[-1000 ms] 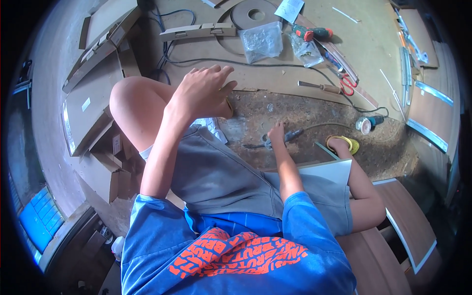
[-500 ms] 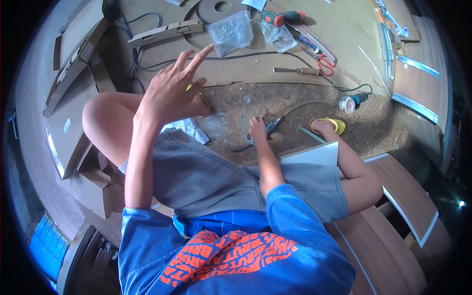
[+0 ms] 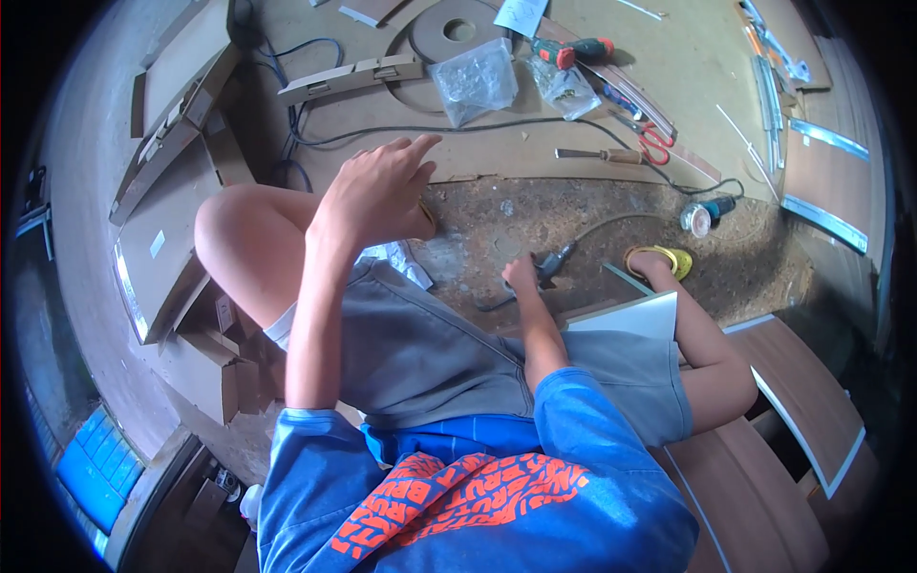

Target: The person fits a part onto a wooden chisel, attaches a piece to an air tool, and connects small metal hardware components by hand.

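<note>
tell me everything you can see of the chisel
The chisel lies unheld on the tan sheet. Its straight grey blade looks like metal and points left; its brown handle looks wooden and points right, toward the red-handled scissors. The cable passes close to the handle's end; whether they touch is unclear.

From my remote seat I see a floor (image 3: 592,202), brown and stained, its far part covered by a tan sheet (image 3: 535,145). My landmark is the wood-handled chisel (image 3: 621,156) lying on that sheet. Just right of the chisel I have red-handled scissors (image 3: 655,141); beyond it, a small clear bag (image 3: 567,93), with a red-and-green drill (image 3: 583,49) against it. Farther off and left lie a larger clear bag (image 3: 475,81), a flat brown coil (image 3: 430,38) and a long cardboard piece (image 3: 351,78) — a black cable (image 3: 382,135) runs between these and the chisel. Nearer than the chisel, on bare floor, I make out a dark corded tool (image 3: 551,265) to its left — and a grinder (image 3: 702,219) to its right.
</note>
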The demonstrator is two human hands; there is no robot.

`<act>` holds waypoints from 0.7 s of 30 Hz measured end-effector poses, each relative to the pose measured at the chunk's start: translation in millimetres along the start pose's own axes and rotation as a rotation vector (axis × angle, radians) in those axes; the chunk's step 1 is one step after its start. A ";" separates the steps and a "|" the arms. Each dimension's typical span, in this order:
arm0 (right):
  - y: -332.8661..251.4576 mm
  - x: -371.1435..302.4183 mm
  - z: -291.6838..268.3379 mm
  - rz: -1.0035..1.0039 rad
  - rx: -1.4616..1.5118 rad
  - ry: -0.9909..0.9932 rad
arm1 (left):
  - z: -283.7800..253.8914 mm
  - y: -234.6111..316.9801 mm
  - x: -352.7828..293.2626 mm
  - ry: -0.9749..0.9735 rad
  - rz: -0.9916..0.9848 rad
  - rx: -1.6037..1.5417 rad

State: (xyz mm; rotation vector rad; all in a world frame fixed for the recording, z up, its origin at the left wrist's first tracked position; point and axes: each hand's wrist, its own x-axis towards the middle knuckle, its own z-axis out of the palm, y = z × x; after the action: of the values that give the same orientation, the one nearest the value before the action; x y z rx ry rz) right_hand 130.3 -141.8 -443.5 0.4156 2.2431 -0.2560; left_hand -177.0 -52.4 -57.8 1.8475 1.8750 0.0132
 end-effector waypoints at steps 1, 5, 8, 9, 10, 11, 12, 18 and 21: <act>2.9 -1.9 5.5 0.002 -0.007 0.004 | -3.0 4.0 4.1 0.008 -0.002 0.000; 24.8 -10.0 13.8 -0.099 -0.148 -0.059 | -12.8 8.0 15.8 0.074 -0.019 -0.128; 28.9 -2.2 -20.2 -0.330 -0.184 0.237 | -21.8 -8.3 9.3 0.216 -0.029 -0.036; 31.4 -2.6 -33.7 -0.308 -0.131 0.441 | -24.0 -11.0 8.4 0.227 -0.025 -0.030; 34.6 -4.7 -49.4 -0.284 -0.079 0.644 | -24.8 -14.2 8.5 0.211 -0.050 -0.034; 34.2 -6.2 -70.1 -0.285 -0.086 0.656 | -24.2 -16.9 8.7 0.193 -0.079 -0.034; 34.9 -9.4 -92.0 -0.291 0.110 0.541 | -20.6 -19.0 11.3 0.164 -0.093 -0.034; 95.3 -54.6 -194.4 -0.364 0.244 0.346 | 6.1 -6.3 41.6 0.224 0.012 0.027; 131.2 -108.4 -215.6 -0.312 0.364 0.519 | 11.7 17.9 45.8 0.252 0.105 0.139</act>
State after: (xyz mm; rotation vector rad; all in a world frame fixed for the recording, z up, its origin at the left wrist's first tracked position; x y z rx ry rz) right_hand 95.3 25.0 -228.1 0.3453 2.7784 -0.8061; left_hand -153.9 -12.0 -77.3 2.1224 1.9857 0.1628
